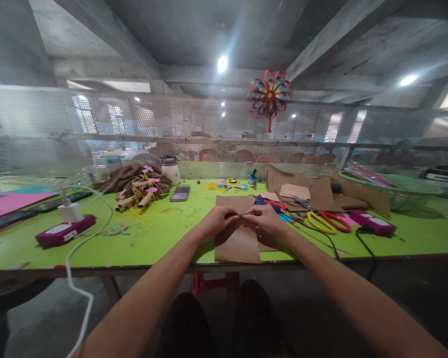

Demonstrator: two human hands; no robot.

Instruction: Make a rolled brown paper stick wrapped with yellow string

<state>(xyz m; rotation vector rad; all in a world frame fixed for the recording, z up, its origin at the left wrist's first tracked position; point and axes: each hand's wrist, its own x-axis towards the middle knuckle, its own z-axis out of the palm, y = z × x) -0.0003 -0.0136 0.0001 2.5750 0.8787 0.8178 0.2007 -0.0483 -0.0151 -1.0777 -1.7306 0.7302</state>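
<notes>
Both hands meet above a sheet of brown paper [238, 248] lying near the front edge of the green table [157, 248]. My left hand [224, 219] is closed, fingertips pinched on a thin, dark strip too small to identify. From the other side, my right hand [264, 219] pinches the same small thing, its fingers bent. The fingertips of the two hands almost touch. Beside my right hand lie a dark blue object [260, 200] and red-handled scissors [278, 204].
Yellow-handled scissors [321, 223], a purple power block [375, 223] and brown card [302, 184] lie right. Left are paper rolls [146, 198] with yellow string, a jug [170, 170] and another purple block [65, 230] with a white cable. A green basket [403, 191] stands far right.
</notes>
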